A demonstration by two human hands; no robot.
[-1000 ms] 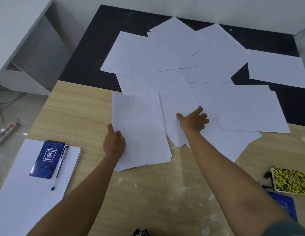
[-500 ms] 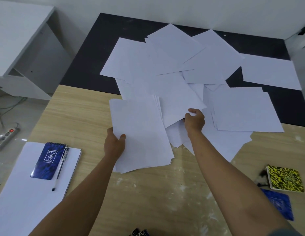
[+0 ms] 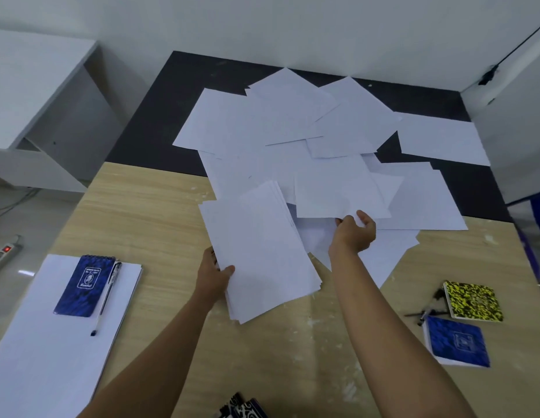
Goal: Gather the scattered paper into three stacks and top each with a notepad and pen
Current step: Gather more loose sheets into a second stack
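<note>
Head view looks down on a wooden table (image 3: 148, 212) whose far part is covered by a dark mat (image 3: 160, 116). Loose sheets (image 3: 292, 125) lie fanned across the mat's middle and spill over its near edge onto the wood. The left hand (image 3: 213, 277) grips the near-left edge of a half-gathered stack (image 3: 262, 254), thumb on top. The right hand (image 3: 354, 233) pinches the near edge of a single sheet (image 3: 338, 191), lifting it off the scatter. At the table's left edge a finished stack (image 3: 51, 342) carries a blue notepad (image 3: 83, 286) and a pen (image 3: 107, 297). Near the right edge lie a yellow notepad (image 3: 473, 300), another blue notepad (image 3: 457, 345) and what look like pens (image 3: 425, 313), though they are too small to be sure.

The risks: the pinched sheet may drag its neighbours along or crease, and the one-handed stack, already fanned at its far edge, may splay further as the sheet is laid on.
</note>
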